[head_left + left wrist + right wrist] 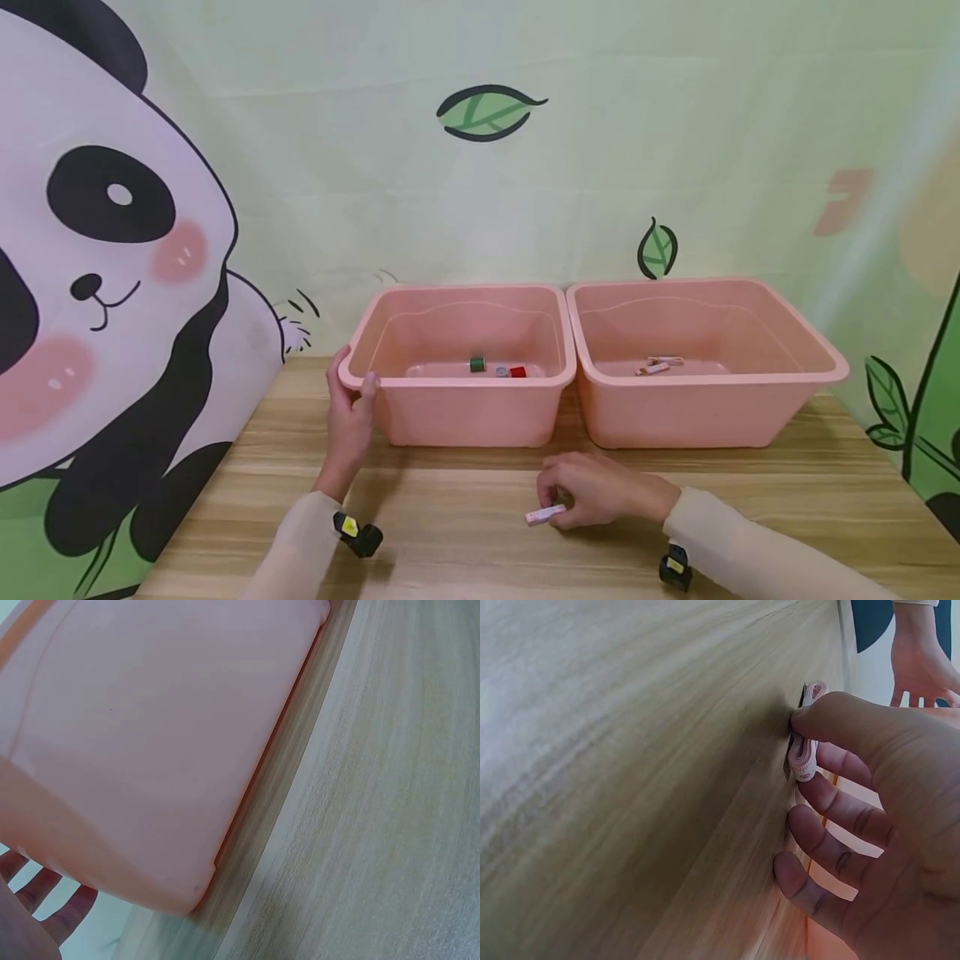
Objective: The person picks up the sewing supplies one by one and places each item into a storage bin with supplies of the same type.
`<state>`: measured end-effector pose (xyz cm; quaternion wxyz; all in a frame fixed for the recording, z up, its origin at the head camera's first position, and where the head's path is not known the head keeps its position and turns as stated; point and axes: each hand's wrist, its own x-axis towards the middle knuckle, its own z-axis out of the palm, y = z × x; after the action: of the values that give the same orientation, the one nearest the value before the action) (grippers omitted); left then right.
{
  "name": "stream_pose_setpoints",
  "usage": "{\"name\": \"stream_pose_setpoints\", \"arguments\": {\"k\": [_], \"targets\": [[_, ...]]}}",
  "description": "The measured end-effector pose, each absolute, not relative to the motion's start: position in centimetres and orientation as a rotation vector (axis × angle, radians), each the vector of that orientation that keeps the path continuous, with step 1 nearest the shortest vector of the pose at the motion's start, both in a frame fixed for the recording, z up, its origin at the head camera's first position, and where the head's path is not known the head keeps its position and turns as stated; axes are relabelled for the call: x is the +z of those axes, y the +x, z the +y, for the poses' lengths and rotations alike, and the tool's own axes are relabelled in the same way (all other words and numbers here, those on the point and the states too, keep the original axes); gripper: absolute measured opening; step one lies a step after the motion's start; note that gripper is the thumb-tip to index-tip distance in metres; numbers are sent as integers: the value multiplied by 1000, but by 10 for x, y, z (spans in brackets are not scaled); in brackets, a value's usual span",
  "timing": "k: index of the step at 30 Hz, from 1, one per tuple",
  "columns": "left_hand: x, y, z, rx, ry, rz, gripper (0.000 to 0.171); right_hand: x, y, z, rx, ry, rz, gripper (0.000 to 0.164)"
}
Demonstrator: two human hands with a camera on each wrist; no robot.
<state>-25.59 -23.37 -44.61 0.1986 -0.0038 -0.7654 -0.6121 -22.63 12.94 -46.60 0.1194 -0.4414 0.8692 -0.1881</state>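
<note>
My left hand [350, 429] grips the front left corner of the left pink bin [465, 415], thumb at the front rim and fingers along the outer left side. In the left wrist view, several fingers [71, 915] show beside the bin wall [150, 735]. Low over the table in front of the bins, my right hand [596, 490] pinches a folded tape measure [545, 514] between thumb and fingers. The right wrist view shows the tape measure's [806, 754] pinkish-white looped layers close to the wood, with the other fingertips [789, 870] near the tabletop.
Inside the left bin lie a green thread spool [477, 364], a red spool [518, 372] and a small greyish piece [502, 372]. The right pink bin [675, 415] holds a few pinkish-white strips [658, 367]. Both bins stand side by side on the wooden table [450, 533], before a printed panda backdrop.
</note>
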Motion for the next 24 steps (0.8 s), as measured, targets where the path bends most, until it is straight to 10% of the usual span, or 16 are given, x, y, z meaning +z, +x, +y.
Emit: {"name": "stream_pose_setpoints", "arguments": {"k": [24], "targets": [[-452, -260, -235, -1679, -27, -2125, 60, -410, -230, 143, -513, -1384, 2595, 17]]}}
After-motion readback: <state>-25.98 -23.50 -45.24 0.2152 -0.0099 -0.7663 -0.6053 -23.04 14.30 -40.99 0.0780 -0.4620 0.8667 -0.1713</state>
